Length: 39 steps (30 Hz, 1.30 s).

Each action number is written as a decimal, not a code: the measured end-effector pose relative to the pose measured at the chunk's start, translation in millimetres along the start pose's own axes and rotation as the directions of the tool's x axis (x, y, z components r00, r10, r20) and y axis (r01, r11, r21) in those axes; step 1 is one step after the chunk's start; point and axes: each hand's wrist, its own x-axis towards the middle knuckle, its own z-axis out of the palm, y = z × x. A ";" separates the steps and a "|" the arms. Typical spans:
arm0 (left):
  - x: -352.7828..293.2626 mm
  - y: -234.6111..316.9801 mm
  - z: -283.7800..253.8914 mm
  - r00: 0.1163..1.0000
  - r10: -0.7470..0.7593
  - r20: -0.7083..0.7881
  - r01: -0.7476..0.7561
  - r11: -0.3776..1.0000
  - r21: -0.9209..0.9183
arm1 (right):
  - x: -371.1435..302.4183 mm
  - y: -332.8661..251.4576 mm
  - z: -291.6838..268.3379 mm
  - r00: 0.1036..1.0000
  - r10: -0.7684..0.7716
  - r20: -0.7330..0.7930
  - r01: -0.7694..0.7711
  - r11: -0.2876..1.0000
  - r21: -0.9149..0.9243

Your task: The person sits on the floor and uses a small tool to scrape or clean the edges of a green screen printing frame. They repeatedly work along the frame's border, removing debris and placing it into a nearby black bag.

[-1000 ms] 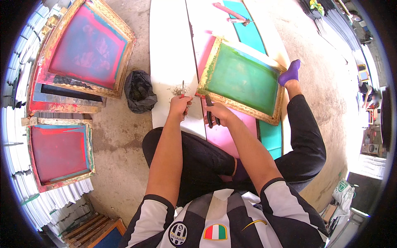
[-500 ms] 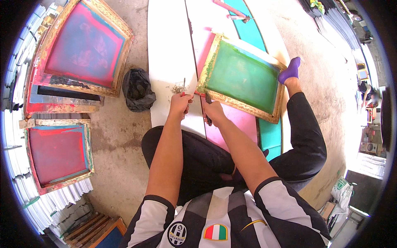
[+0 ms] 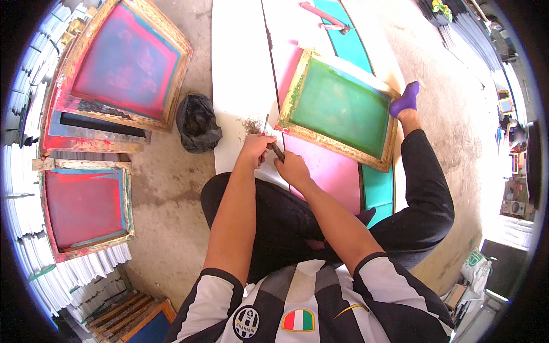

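My left hand (image 3: 257,150) is closed around a thin tool with a red handle (image 3: 263,135), its narrow tip pointing away from me. In my right hand (image 3: 293,170) is a dark stick-like tool (image 3: 277,151), which slants up to the left hand; its far end meets the fingers there, and its kind is unclear. A small heap of thin brownish scraps (image 3: 251,126) lies on the white board just beyond the left hand. Right of the hands rests a wooden-framed screen with green mesh (image 3: 340,108), its near left corner close to my fingers.
My foot in a purple sock (image 3: 405,100) touches the green screen's right side. A black plastic bag (image 3: 197,124) sits left of the white board (image 3: 240,63). Pink-and-blue (image 3: 126,63) and red screens (image 3: 86,203) lean at the left. A reddish tool (image 3: 323,14) lies at the far end.
The dark tool has lifted away from the green screen's corner and tilted left, meeting the left hand. My right hand has moved slightly nearer. The whole view has shifted a little.
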 end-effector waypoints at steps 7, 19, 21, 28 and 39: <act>5.3 -3.5 -2.6 0.985 0.059 -0.161 -0.073 0.994 -0.081 | 17.1 32.1 -2.1 0.927 -0.145 0.346 -0.064 0.849 0.525; 4.7 -0.3 -2.7 0.829 0.228 -0.511 -0.246 0.969 0.033 | 25.7 16.5 -47.2 0.926 0.120 0.357 -0.342 0.665 0.664; 4.4 -0.2 1.0 0.832 0.231 -0.505 -0.245 0.969 0.039 | 28.5 13.8 -51.5 0.914 0.124 0.387 -0.361 0.685 0.633; 21.7 -7.6 -2.2 0.845 0.270 -0.462 -0.266 0.961 0.075 | 46.6 11.7 -55.3 0.865 0.218 0.452 -0.475 0.648 0.595; 2.2 10.5 12.5 0.876 0.248 -0.415 -0.218 0.969 0.119 | 32.9 -14.1 -49.3 0.929 0.301 0.214 -0.369 0.736 0.568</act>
